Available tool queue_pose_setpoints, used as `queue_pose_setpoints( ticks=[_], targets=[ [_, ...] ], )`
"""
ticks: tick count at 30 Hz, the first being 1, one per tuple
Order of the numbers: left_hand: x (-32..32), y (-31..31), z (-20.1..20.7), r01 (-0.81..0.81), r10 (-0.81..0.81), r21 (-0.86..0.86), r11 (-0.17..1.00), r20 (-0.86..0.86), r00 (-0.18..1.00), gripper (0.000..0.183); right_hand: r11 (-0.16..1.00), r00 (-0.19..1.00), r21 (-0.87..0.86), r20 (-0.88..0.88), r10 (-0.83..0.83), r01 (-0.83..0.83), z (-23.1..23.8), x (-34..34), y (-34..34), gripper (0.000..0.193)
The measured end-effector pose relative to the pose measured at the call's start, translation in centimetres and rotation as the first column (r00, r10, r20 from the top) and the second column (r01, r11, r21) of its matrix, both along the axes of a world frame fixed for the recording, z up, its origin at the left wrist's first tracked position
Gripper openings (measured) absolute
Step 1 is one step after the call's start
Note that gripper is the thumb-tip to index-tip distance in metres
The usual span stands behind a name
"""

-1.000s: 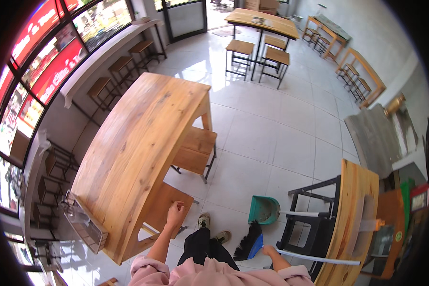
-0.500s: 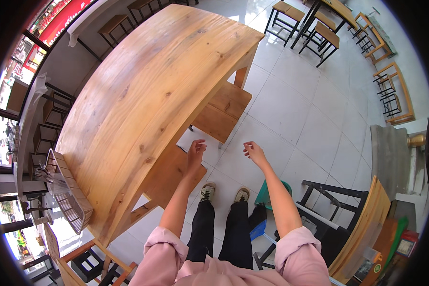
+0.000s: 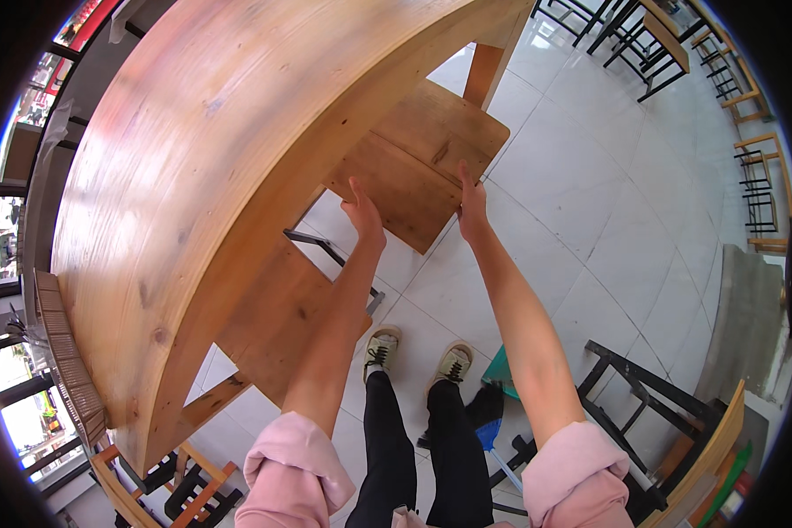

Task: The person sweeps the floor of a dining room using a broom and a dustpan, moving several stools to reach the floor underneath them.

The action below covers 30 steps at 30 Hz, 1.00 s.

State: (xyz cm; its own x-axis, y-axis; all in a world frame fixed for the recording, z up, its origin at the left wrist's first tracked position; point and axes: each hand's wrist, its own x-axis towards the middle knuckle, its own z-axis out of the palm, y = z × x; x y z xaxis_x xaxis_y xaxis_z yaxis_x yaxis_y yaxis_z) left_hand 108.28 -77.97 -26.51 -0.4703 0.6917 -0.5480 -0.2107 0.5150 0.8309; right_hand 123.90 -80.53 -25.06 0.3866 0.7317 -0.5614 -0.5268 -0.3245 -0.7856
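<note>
A wooden stool (image 3: 414, 189) with a plank seat stands partly under the large curved-edge wooden table (image 3: 202, 167). My left hand (image 3: 363, 216) is at the seat's near left edge, its thumb side up and the other fingers mostly hidden. On the right edge of the same seat lies my right hand (image 3: 472, 211), thumb on top and fingers curled over the side. A second wooden stool (image 3: 282, 308) with dark metal legs sits nearer, under the table edge beside my left forearm.
A green dustpan (image 3: 499, 370) and a blue broom (image 3: 488, 431) are by my right foot. Right of them a black-framed stool (image 3: 642, 396) lies tipped over. A woven basket (image 3: 66, 352) rests at the table's left end. More stools (image 3: 660, 44) stand far right.
Both hands have reached forward from mid-air onto the edges of the farther stool's seat. My view has moved closer to the table and stools.
</note>
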Motion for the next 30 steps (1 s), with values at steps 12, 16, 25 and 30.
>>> queue_pose_setpoints(
  ticks=[12, 16, 25, 30],
  targets=[
    [1.4, -2.3, 0.1, -0.269, 0.266, 0.059, 0.961, 0.061, 0.962, 0.058, 0.962, 0.965, 0.087, -0.073, -0.252, 0.258, -1.0, 0.3, -0.6, 0.07],
    [2.6, -5.7, 2.7, -0.238, 0.239, -0.031, 0.971, 0.044, 0.97, 0.055, 0.962, 0.959, 0.039, -0.095, -0.266, 0.271, 1.1, 1.6, -4.3, 0.067],
    [10.9, -12.6, 10.4, 0.004, -0.01, 0.039, 0.999, 0.161, 0.987, 0.057, 0.869, 0.866, 0.05, 0.073, -0.494, 0.492, 7.5, 9.0, -14.1, 0.061],
    [19.0, -14.8, 11.1, 0.172, -0.176, 0.038, 0.984, 0.18, 0.968, 0.058, 0.769, 0.769, 0.019, -0.033, -0.638, 0.639, 9.6, 16.2, -19.0, 0.06]
  ],
)
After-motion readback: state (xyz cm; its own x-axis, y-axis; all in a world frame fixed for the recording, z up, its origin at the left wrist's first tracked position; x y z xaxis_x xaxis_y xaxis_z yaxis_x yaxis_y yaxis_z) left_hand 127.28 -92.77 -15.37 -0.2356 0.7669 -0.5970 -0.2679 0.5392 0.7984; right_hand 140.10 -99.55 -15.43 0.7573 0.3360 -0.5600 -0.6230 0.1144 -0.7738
